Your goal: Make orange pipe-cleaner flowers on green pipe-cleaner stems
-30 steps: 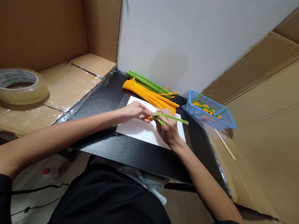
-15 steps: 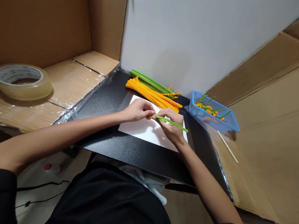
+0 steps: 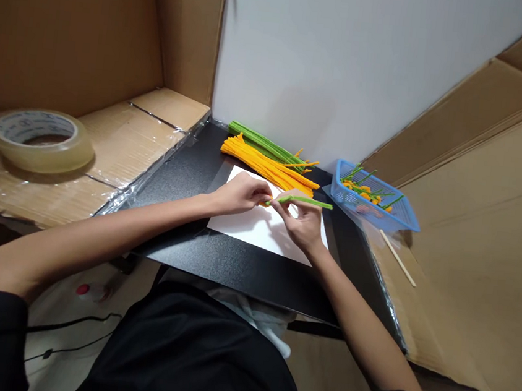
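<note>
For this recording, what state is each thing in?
Left hand: pinching orange piece
Right hand: pinching green strip
White sheet: flat, beneath hands
Orange strips: bunched, lying down
Green strips: bunched, behind orange ones
Blue basket: open, holding orange-and-green pieces
Tape roll: lying flat
Stick: lying flat
Bottle: capped
</note>
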A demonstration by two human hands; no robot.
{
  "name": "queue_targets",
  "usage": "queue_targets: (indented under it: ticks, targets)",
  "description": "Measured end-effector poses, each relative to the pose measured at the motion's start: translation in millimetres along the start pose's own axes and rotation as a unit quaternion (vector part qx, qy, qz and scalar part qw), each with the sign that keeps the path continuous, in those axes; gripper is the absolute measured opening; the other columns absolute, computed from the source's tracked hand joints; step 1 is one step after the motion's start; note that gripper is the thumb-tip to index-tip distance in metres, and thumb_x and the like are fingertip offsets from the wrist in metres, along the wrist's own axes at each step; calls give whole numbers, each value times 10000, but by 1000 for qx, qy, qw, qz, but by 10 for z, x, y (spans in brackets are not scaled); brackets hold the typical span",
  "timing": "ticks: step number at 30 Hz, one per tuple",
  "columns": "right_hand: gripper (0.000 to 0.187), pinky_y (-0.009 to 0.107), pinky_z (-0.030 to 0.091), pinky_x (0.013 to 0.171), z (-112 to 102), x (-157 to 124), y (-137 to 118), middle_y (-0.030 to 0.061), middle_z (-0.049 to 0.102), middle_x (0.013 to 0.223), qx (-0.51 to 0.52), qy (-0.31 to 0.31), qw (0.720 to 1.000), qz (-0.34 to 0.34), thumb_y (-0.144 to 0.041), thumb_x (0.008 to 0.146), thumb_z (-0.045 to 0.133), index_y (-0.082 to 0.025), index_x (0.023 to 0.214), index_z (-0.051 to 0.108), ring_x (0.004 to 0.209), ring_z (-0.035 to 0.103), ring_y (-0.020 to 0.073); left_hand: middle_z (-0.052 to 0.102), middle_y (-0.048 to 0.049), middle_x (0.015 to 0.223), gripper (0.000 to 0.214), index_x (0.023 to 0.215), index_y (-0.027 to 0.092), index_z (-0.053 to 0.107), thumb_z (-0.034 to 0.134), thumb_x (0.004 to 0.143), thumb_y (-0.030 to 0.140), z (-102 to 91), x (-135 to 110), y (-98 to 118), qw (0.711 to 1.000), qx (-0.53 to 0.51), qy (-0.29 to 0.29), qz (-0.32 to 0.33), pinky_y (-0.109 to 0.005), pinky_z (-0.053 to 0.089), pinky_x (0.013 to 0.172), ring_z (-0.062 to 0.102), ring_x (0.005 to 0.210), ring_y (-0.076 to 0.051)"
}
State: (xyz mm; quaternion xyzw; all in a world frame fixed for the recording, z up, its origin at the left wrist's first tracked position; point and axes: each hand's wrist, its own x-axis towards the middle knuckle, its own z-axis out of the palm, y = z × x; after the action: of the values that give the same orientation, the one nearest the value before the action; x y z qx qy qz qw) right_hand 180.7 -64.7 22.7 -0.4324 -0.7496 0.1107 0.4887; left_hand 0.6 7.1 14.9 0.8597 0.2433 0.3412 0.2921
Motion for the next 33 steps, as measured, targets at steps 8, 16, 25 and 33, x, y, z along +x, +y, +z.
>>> queue_targets:
  ticks: [8, 16, 25, 33]
  targets:
    - [140, 372, 562, 704, 12, -34, 2, 53, 753, 779, -88, 42, 991, -97, -287, 879, 705, -234, 764, 764, 716, 697, 219, 742, -64, 743, 189, 911, 114, 753, 618, 916, 245, 97, 4, -134, 993, -110, -12, -52, -217, 459, 618, 661, 645, -128]
    - [191, 347, 543, 675, 26, -9, -22, 53, 756, 761, -113, 87, 989, -33, -308, 915, 662, -202, 793, 764, 688, 698, 213, 712, -117, 1074, 281, 1087, 169, 717, 675, 898, 373, 71, -77, -42, 993, -3, 66, 95, -295, 486, 854, 636, 1013, -214]
    - [176, 335, 560, 694, 41, -26, -60, 48, 781, 782, -39, 83, 996, -8, -392, 846, 756, -226, 809, 801, 704, 701, 199, 750, -91, 853, 211, 862, 154, 746, 591, 945, 271, 199, -65, -110, 977, 80, 108, 166, -314, 489, 740, 634, 816, -203]
    - [178, 317, 543, 632, -175, 87, -37, 56, 778, 730, 78, -1, 996, 35, -395, 740, 850, -223, 751, 807, 650, 702, 192, 769, -69, 858, 112, 837, 174, 773, 666, 827, 144, 161, -30, -286, 984, 122, -2, 130, -346, 462, 800, 669, 892, -226]
